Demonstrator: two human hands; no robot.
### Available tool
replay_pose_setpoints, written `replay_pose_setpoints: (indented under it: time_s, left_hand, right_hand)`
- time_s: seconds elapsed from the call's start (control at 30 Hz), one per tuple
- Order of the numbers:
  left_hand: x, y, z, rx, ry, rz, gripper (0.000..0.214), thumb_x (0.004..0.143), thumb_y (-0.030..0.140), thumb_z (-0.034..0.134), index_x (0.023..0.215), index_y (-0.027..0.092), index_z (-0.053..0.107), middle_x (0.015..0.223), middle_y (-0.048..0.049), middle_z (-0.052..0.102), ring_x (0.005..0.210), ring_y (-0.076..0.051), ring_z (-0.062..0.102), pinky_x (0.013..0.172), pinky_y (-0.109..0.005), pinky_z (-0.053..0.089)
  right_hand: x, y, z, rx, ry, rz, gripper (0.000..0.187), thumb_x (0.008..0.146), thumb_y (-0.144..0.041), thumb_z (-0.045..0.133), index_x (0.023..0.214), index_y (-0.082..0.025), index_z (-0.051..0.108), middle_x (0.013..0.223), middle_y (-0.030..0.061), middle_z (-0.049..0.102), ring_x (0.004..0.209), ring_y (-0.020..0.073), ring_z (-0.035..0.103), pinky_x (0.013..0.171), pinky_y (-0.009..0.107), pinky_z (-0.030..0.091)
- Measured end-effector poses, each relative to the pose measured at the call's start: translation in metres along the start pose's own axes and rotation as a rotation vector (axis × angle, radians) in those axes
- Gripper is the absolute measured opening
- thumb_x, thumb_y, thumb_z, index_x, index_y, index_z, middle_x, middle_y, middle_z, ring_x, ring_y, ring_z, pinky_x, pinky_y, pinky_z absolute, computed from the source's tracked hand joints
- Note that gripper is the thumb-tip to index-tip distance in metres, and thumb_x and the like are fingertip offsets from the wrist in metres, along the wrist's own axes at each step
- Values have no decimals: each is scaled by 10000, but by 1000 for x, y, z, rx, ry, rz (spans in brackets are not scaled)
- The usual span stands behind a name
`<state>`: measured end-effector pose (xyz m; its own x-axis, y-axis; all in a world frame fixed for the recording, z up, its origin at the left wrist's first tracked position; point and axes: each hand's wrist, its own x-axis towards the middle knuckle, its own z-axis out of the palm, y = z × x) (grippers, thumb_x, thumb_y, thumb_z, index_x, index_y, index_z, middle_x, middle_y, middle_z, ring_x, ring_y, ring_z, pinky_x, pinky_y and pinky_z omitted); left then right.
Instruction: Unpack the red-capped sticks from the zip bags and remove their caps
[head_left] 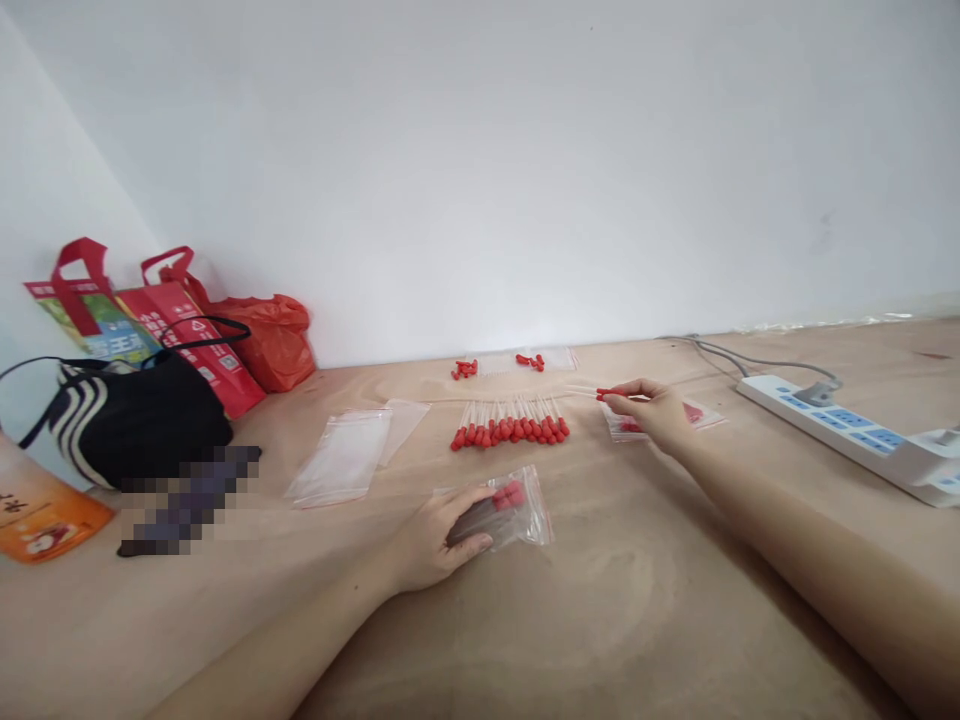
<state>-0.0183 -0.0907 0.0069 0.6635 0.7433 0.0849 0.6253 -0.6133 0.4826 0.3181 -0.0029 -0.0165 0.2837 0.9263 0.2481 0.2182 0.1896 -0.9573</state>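
Observation:
My left hand [439, 540] is closed on a clear zip bag [536, 515], thumb and fingers at its left side. Red bulbs [510, 494] show inside this bag. My right hand [649, 405], farther back, pinches a few droppers [602, 394] by their red bulbs, their thin clear tubes pointing left. Beneath that hand lies another zip bag [709, 415] with red pieces in it. Between my hands, a row of droppers [517, 428] lies side by side, red bulbs toward me and clear tubes toward the wall.
Flat clear bags [345, 455] lie left of the row. Near the wall are small red pieces [465, 369] and a clear bag [559, 358]. A white power strip [832, 425] with grey cables sits right. Carrier bags [274, 340], a black bag [150, 410] and an orange pouch [49, 515] stand left.

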Motion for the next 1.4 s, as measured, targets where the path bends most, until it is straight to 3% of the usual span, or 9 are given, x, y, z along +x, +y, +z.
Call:
replay_pose_setpoints:
  time_s: [0.13, 0.23, 0.33, 0.67, 1.13, 1.4]
  left_hand:
    - [0, -1, 1, -2, 6, 9, 431, 804, 321, 480, 1218, 266, 374, 1226, -27, 500, 1085, -200, 482, 907, -354, 382]
    - [0, -2, 2, -16, 19, 34, 425, 803, 318, 481, 1213, 270, 383, 1216, -25, 509, 1077, -197, 491, 903, -346, 387]
    - [1, -2, 2, -21, 26, 36, 424, 801, 325, 483, 1211, 266, 393, 1219, -31, 507, 1080, -203, 490, 899, -348, 392]
    - [1, -2, 1, 6, -4, -4, 439, 801, 353, 477, 1221, 261, 389, 1235, -36, 492, 1090, -205, 476, 917, -363, 379]
    - [0, -2, 2, 2, 8, 16, 437, 805, 349, 477, 1222, 261, 382, 1241, -33, 485, 1102, -205, 466, 915, -356, 374]
    - [0, -6, 3, 17, -12, -29, 464, 800, 395, 477, 1234, 267, 376, 1256, -36, 470, 1114, -221, 454, 929, -371, 364]
  right_hand:
    - [-12, 6, 31, -272, 61, -261, 241, 655, -382, 608, 760, -166, 630, 756, 58, 626, 650, 157, 580, 620, 311, 495]
    - [-19, 7, 41, -394, -3, -443, 230, 708, -369, 560, 798, -176, 650, 783, 65, 603, 684, 161, 573, 654, 319, 498]
    - [-22, 10, 44, -419, -79, -517, 237, 744, -365, 535, 851, -192, 656, 821, 65, 590, 707, 161, 573, 675, 323, 500]
    - [-25, 16, 44, -528, -188, -552, 297, 745, -405, 552, 920, -182, 639, 868, 73, 557, 752, 173, 554, 714, 334, 476]
    - [-25, 18, 41, -598, -133, -455, 323, 801, -428, 443, 850, -164, 623, 816, 84, 586, 739, 180, 559, 694, 312, 441]
    - [-28, 9, 39, -574, -47, -544, 256, 808, -364, 437, 822, -176, 611, 796, 78, 616, 789, 203, 545, 731, 337, 414]
